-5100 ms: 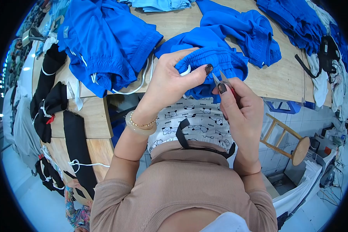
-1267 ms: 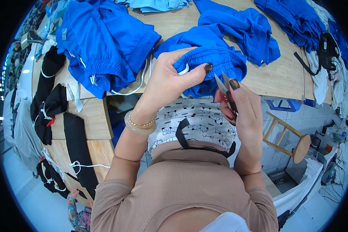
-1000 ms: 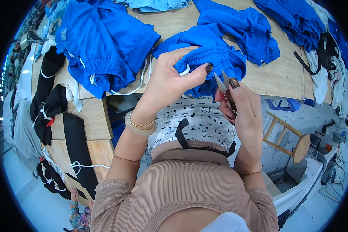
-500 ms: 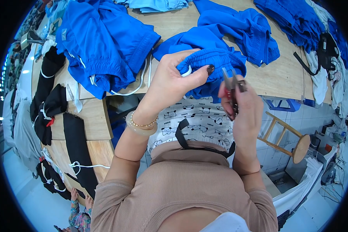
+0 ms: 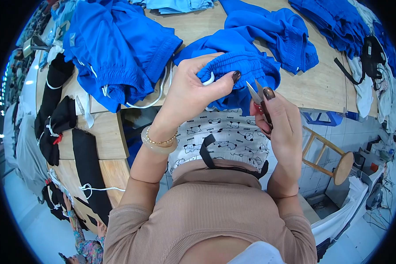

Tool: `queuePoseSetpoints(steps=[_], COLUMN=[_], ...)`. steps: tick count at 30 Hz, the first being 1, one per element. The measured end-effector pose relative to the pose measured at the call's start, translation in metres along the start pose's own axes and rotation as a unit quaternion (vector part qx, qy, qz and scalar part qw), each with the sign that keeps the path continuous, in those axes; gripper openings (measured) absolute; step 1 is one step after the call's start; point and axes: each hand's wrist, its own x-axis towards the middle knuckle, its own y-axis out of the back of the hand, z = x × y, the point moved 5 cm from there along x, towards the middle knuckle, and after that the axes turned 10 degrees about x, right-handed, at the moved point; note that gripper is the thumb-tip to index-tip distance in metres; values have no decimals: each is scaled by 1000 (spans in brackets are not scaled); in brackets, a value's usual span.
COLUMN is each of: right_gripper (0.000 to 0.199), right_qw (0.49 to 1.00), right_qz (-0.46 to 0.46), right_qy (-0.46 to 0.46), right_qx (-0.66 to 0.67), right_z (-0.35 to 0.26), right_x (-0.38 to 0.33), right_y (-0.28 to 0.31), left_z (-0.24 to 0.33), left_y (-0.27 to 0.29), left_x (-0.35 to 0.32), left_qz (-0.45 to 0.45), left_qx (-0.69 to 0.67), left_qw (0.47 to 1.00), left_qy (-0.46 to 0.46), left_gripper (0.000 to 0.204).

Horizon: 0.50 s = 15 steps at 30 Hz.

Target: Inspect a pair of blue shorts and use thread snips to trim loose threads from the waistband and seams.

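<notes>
Your left hand [image 5: 198, 90] grips the blue waistband [image 5: 244, 66], your right hand [image 5: 284, 119] the snips [image 5: 260, 102].
It hides left fingers; blades [image 5: 253, 92], blurred earlier, look crisp.

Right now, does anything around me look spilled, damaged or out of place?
I see nothing clearly spilled or damaged. The oddest sight is the wooden stool off to your right: it appears slanted in the picture, though the wide lens may well cause that.
</notes>
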Motion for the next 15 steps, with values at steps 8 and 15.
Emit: queuePoseSetpoints(steps=[8, 15], right_gripper=[39, 39], right_qw=[1000, 1000], right_qz=[-19, 0], right_qy=[7, 8], right_qx=[-6, 9], right_z=[0, -1], right_x=[2, 1], right_y=[-2, -3], left_z=[2, 2], left_y=[0, 0], left_x=[0, 1], left_qz=[10, 9], left_qx=[4, 2], left_qw=[1000, 1000], left_qy=[-11, 5], left_gripper=[18, 18])
